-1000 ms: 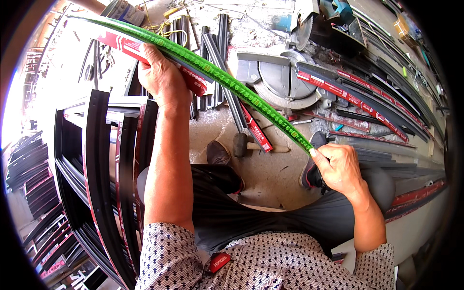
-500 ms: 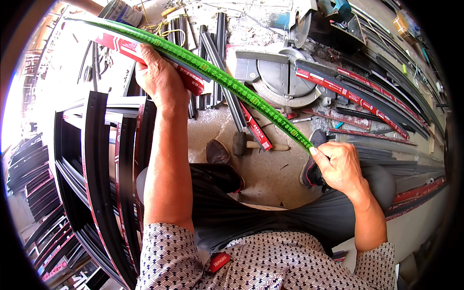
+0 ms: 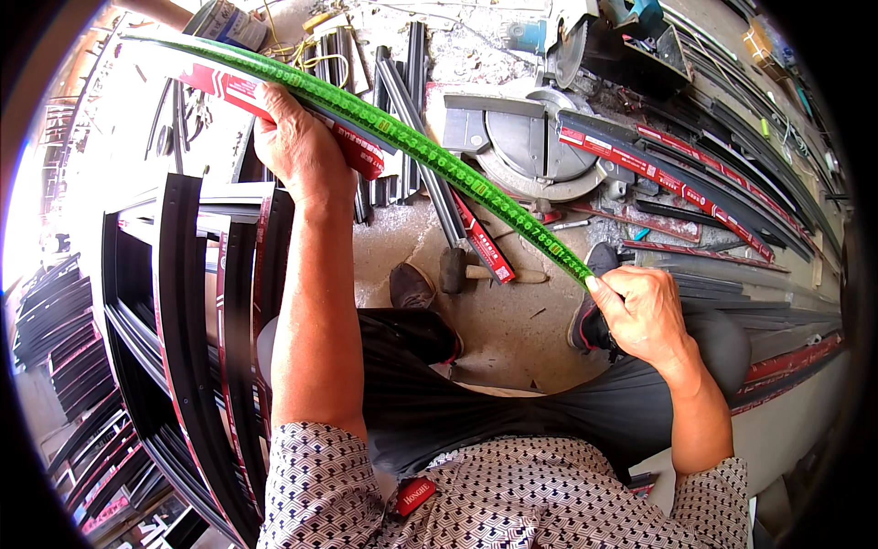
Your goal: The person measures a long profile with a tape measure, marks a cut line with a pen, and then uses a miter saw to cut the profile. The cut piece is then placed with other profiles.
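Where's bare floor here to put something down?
One bare patch of concrete floor: between the shoes, below the hammer. Crowded elsewhere: black frames left, miter saw and profiles ahead and right. Both hands stretch the green tape.

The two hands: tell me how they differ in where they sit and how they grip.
The left hand is stretched far forward, palm down on the green measuring tape and the red-labelled dark profile under it; the right hand sits close to the body, near the knee. The left presses flat, while the right pinches the tape's near end with curled fingers. Both are bare and touch the same tape.
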`<state>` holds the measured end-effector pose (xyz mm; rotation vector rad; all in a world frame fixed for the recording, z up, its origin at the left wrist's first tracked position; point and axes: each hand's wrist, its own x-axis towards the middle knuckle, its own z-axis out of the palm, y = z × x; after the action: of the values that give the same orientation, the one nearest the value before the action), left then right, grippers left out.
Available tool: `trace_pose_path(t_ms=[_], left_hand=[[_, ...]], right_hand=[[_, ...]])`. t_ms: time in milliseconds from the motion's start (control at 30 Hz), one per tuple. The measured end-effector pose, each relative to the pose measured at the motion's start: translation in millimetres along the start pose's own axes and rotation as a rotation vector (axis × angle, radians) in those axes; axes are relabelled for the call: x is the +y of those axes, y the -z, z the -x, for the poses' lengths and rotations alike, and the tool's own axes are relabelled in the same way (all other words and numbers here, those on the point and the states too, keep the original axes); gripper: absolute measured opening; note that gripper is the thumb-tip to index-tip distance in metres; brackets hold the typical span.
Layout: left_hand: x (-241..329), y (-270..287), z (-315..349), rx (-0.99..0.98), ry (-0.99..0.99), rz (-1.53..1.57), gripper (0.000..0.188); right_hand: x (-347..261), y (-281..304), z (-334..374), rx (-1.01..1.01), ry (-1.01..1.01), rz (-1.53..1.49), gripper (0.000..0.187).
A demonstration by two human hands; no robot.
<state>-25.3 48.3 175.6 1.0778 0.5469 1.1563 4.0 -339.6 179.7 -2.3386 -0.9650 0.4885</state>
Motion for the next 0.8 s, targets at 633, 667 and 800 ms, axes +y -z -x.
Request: trace_pose_path(t_ms=[633,667,800], left_hand=[[-1.6,0.9,-1.5,0.004,-0.007,-0.019,0.035],[-1.3,0.6,-1.1,0.011,-0.004,-0.023,0.035],[-1.2,0.0,-0.2,0.01,-0.009,-0.023,0.035]], right_hand=[[-1.1,1.1,-0.2,0.002,-0.003,0.02,0.036],[-1.0,1.0,-0.3,0.004,-0.001,0.02,0.036],[-0.7,0.8,0.0,0.001,-0.001,0.022,0.035]])
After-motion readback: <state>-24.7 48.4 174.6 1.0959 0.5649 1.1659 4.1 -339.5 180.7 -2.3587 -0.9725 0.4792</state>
